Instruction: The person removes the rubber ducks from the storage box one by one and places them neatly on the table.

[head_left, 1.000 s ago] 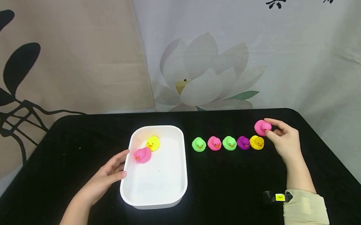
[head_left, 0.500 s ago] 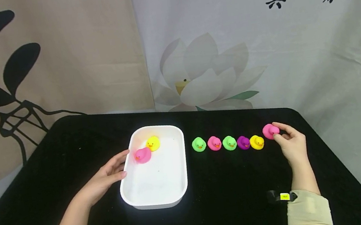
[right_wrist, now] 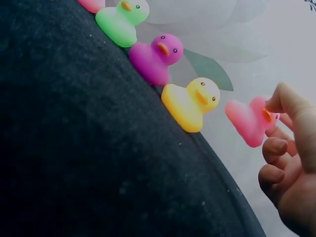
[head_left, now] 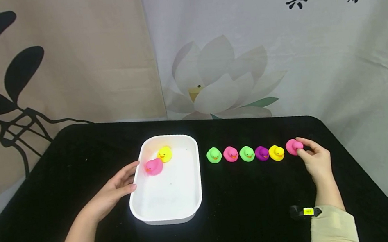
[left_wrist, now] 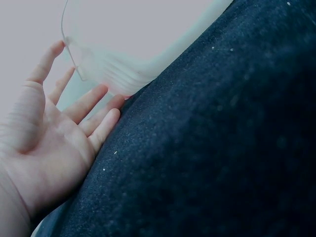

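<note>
My right hand (head_left: 317, 161) pinches a pink rubber duck (head_left: 291, 147) by its head, between thumb and fingers. The duck is close over the black cloth at the right end of a row, just beyond a yellow duck (right_wrist: 185, 106). Leftward in that row sit a purple duck (head_left: 261, 153), a green duck (head_left: 247, 154), a pink duck (head_left: 230, 154) and another green duck (head_left: 214, 155). My left hand (head_left: 109, 194) has its fingers extended against the left side of a white tray (head_left: 174, 196). Inside the tray lie a pink duck (head_left: 153, 167) and a yellow duck (head_left: 164, 154).
A black cloth (head_left: 244, 213) covers the table, whose far edge runs behind the tray and the ducks. Behind it hangs a printed curtain (head_left: 97, 68) with leaves, a lotus and dark characters.
My right hand has carried the pink duck from above and behind the yellow one, rightward and down to the row's right end. The left hand and tray stay put.
</note>
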Motion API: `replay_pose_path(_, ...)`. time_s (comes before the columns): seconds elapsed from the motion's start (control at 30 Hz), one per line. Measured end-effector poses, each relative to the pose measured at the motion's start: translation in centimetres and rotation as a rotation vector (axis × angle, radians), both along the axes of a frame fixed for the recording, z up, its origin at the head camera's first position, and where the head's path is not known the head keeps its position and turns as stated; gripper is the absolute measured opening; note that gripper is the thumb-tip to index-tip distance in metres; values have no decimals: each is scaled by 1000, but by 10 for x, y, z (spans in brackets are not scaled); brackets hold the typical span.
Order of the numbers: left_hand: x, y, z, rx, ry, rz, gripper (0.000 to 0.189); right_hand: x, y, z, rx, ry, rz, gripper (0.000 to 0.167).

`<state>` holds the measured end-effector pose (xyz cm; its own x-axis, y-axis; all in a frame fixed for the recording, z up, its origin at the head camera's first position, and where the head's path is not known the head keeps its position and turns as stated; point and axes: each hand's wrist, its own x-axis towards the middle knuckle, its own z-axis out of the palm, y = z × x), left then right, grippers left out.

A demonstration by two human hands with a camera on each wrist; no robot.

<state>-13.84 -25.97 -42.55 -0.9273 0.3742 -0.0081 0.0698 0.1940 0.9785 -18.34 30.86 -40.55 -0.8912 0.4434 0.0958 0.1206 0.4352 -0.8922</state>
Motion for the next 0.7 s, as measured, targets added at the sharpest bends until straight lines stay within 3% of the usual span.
replay_pose_path(0.4, -1, 1, -1, -12, 2, 8, 67, -3, 5, -12, 14, -7, 16, 37)
replay_pose_path(0.7, -1, 0, -2, -12, 3, 4, 67, -3, 7, -17, 10, -58, 33, 39)
